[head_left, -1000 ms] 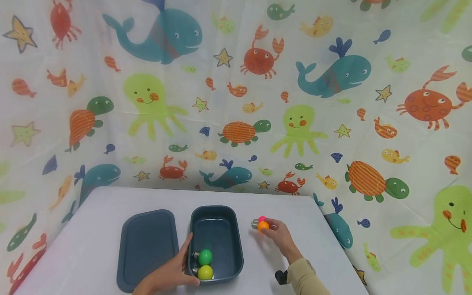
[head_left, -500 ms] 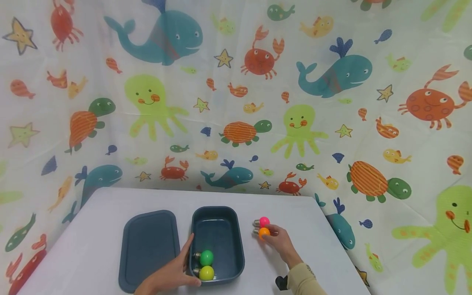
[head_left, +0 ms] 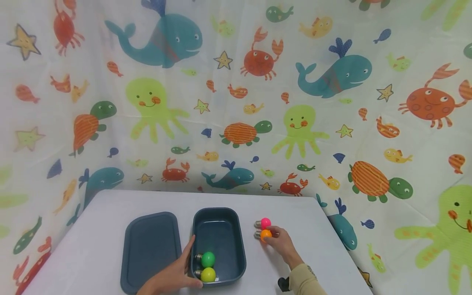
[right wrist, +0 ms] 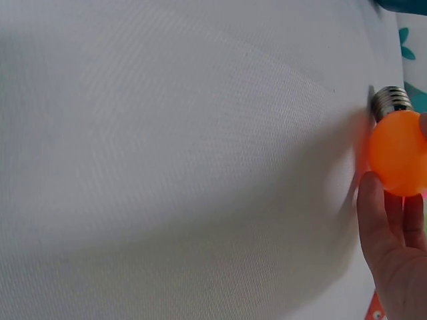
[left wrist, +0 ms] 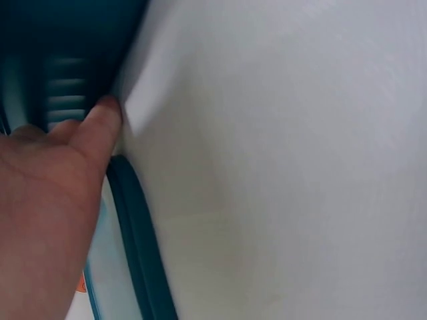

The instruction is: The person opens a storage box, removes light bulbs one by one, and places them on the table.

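An orange light bulb (head_left: 265,235) lies on its side on the white table, its metal screw base pointing left; in the head view my right hand (head_left: 283,245) pinches its round end between thumb and fingers. Just behind it lies a pink light bulb (head_left: 266,223), base also to the left. A dark blue box (head_left: 217,229) stands left of these, with a green bulb (head_left: 208,259) and a yellow bulb (head_left: 208,275) at its near end. My left hand (head_left: 173,273) rests with extended fingers along the box's left wall, thumb at its near corner.
A dark blue lid (head_left: 151,250) lies flat on the table (head_left: 110,229), left of the box. Near the right sleeve is a black heart-shaped object (head_left: 283,284). Behind the table hangs a curtain (head_left: 228,102) printed with sea animals.
The orange bulb in my right hand has moved nearer to me, away from the pink bulb, so more of the pink one shows. My left hand stays at the box.
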Demonstrator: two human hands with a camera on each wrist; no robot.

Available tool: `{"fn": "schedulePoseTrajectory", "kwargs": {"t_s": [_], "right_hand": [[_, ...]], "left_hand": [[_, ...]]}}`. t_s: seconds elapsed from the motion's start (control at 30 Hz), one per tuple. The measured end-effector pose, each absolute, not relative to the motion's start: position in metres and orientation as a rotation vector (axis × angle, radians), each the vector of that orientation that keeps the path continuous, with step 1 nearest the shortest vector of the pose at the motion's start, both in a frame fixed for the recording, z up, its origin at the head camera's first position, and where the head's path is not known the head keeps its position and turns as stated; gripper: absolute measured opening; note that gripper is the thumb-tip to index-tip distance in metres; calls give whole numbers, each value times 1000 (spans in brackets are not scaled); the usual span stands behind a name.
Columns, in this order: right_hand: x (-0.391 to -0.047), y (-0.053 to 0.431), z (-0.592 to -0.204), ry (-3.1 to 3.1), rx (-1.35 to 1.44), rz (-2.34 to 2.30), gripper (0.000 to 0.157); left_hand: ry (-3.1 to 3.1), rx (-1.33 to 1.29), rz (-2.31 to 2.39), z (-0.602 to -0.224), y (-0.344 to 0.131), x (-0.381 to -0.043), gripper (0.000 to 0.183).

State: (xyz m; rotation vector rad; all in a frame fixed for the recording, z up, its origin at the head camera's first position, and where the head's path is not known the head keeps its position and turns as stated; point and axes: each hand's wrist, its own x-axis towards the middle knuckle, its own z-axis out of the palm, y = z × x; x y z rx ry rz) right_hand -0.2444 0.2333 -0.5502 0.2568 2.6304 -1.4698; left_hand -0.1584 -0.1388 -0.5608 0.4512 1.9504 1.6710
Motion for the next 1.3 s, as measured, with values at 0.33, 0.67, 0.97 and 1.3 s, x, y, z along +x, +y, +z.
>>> {"fn": "schedulePoseTrajectory", "kwargs": {"t_s": [0.33, 0.67, 0.97, 1.3], "right_hand": [[-243, 234, -549, 2626, 280, -1473, 47], [-253, 228, -530, 2694, 205, -1472, 45], [-257, 219, -515, 2730, 124, -1470, 43], [-259, 195, -498, 2611, 56, -1613, 56]], "left_hand": [[1932, 439, 1678, -558, -138, -156, 121], [1951, 445, 1669, -554, -139, -157, 122], [1955, 456, 1675, -557, -138, -158, 123], [1942, 443, 1694, -558, -138, -158, 123]]}}
